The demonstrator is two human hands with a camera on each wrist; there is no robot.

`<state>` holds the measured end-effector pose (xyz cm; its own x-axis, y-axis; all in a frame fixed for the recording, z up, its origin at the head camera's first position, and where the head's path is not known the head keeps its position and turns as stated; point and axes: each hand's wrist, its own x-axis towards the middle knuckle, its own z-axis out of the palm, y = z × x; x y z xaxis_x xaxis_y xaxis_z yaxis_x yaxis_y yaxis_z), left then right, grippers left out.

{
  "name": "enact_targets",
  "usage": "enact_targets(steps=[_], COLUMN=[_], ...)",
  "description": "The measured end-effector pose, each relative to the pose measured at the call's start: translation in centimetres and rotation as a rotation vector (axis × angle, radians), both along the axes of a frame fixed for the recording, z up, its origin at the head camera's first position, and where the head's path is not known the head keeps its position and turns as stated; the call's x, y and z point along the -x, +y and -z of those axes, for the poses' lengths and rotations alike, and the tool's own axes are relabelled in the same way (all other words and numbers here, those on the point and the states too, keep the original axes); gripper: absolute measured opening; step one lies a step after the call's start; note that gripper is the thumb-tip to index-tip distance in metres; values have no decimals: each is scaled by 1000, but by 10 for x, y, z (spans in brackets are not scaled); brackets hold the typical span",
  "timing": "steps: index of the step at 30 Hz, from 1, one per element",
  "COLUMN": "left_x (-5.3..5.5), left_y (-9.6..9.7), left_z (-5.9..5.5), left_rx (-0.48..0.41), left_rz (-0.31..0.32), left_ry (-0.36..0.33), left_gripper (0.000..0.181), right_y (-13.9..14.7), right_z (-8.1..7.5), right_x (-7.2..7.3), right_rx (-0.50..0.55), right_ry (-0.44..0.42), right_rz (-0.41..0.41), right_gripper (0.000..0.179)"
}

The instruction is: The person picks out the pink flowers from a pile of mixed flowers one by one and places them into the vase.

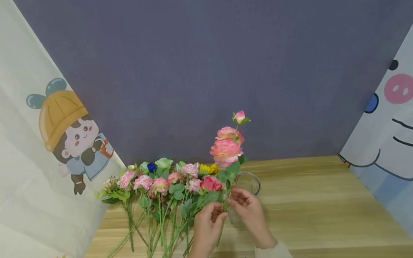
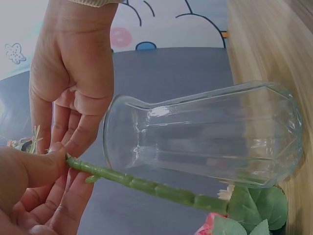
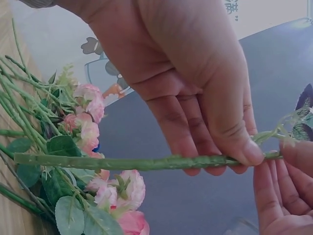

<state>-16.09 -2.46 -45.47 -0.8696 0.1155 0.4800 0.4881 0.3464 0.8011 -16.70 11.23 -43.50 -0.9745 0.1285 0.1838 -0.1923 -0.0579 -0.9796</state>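
Upright in front of me is a branched artificial flower [image 1: 226, 151], with pink blooms and a small bud at its tip. My left hand [image 1: 208, 228] pinches its green stem [image 3: 122, 163] between thumb and fingers, and the lower stem points down below that hand. Higher up, my right hand [image 1: 249, 212] pinches the same stem, close to a small leafy sprig [image 3: 281, 129]. Just behind the hands stands a clear glass vase [image 2: 205, 132] with a flared rim. The right hand partly hides it in the head view.
To the left lies a spread of artificial flowers [image 1: 160, 185], mostly pink, with green stems towards me. Among them are a red bloom [image 1: 210, 183], a yellow one [image 1: 208, 169] and a blue one [image 1: 151, 167]. The wooden table [image 1: 318, 209] meets a dark panel [image 1: 223, 63] behind.
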Motion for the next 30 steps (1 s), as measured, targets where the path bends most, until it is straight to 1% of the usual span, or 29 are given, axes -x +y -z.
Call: enact_targets(steps=[5, 11, 19, 22, 25, 27, 30], left_x=[1, 1, -1, 0, 2, 3, 4], left_y=[-1, -1, -3, -5, -8, -11, -17], left_z=[0, 1, 7, 8, 7, 5, 4], left_rx=[7, 7, 20, 14, 5, 5, 3], left_rz=[8, 13, 53, 66, 82, 85, 79], left_ry=[9, 21, 13, 37, 55, 52, 15], left_gripper=[12, 14, 16, 18, 23, 25, 26], right_y=[0, 2, 3, 4, 4, 5, 7], right_z=[0, 2, 7, 7, 5, 3, 2], right_x=[1, 3, 0, 1, 2, 3, 4], right_rx=[-4, -29, -53, -56, -63, -66, -66], right_ry=[31, 100, 112, 122, 136, 144, 146], right_rz=[-12, -14, 3, 5, 14, 20, 30], right_gripper=[30, 30, 28, 27, 26, 26, 27])
